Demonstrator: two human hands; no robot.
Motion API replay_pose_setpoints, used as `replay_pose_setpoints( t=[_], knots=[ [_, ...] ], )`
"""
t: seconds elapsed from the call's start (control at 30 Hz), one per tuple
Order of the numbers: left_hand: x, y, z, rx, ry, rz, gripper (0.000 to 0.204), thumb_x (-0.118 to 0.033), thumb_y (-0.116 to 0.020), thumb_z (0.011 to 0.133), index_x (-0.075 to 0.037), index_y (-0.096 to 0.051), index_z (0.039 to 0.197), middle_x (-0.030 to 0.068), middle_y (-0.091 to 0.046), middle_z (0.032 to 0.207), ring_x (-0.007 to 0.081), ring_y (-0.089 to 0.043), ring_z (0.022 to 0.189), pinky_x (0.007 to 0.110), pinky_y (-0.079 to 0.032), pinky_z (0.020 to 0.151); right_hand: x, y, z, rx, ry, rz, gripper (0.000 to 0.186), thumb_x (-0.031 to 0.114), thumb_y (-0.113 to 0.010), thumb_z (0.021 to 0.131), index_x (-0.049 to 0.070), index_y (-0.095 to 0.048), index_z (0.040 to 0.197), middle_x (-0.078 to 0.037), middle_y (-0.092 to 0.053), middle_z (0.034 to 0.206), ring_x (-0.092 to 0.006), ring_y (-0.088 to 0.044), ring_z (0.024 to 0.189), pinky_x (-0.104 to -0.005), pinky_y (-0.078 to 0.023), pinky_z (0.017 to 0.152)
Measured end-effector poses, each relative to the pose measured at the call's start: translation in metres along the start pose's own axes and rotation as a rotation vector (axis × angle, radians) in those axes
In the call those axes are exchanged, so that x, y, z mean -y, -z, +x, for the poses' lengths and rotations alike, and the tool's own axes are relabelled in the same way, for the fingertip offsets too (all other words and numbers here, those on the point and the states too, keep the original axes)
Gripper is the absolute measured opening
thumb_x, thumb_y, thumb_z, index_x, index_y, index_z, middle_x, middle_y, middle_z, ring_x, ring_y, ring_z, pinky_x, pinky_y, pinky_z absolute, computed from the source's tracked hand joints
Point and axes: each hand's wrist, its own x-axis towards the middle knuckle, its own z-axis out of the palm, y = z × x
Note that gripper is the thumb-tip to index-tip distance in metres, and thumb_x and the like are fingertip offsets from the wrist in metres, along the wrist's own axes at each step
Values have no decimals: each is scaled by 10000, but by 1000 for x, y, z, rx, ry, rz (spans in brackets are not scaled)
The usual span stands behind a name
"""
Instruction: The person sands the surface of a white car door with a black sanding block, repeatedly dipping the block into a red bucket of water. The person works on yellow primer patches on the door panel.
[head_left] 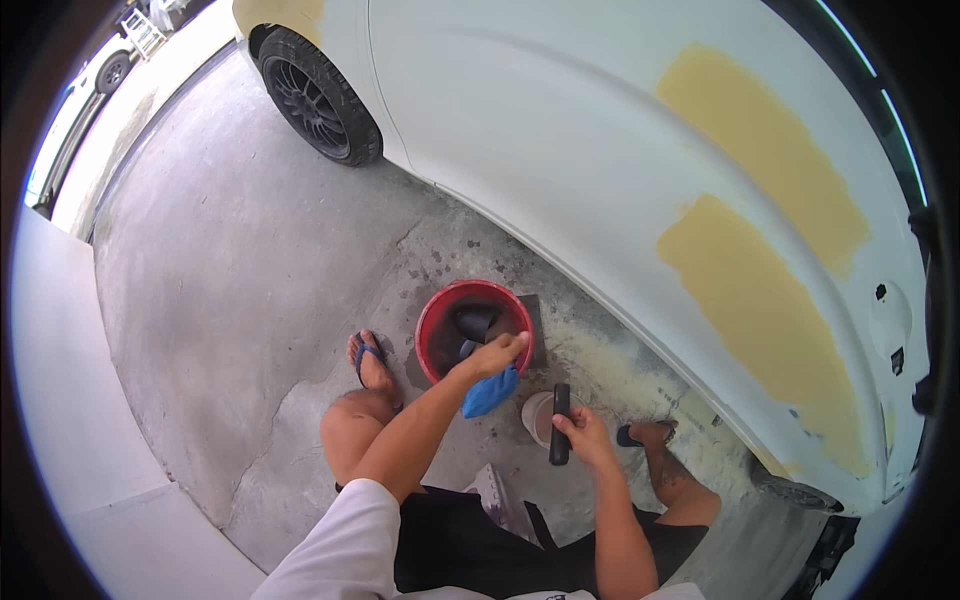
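Observation:
My left hand (pixel 498 352) is at the right rim of a red bucket (pixel 431 312), fingers closed, with a blue cloth (pixel 487 398) hanging just below it over the bucket's front; whether the fingers grip the cloth is unclear. Dark items (pixel 475 322) sit inside the bucket. My right hand (pixel 585 436) grips a long black block (pixel 560 425) upright in the picture, over a small pale container (pixel 535 418) on the floor, partly hidden by the block.
A white car body (pixel 520 120) with yellowish patches (pixel 755 330) and a black wheel (pixel 315 100) runs along the top and right. My legs and sandaled feet flank the containers on the concrete floor (pixel 220 280). A white wall (pixel 60 380) stands at left.

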Motion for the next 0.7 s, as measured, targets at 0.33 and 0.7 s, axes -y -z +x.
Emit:
replay_pose_setpoints(
  t=[0.33,0.7],
  knots=[
    [140,-3,72,-158,195,849,603,-403,-635,922,-13,-641,1382,285,-700,1275,486,-685,1167,541,-550,1027,-57,-63,57,-189,123,162,437,388,-677,1028,-7,-594,1194,-129,-705,1006,-226,-677,921,-367,-534,809],
    [100,24,73,81,379,771,387,-237,-606,930,-14,-772,1200,267,-716,1260,409,-699,1192,477,-565,1017,40,-96,188,65,-69,-187,507,461,-713,963,7,-643,1178,-208,-740,1085,-347,-711,1022,-424,-527,914]
  ],
)
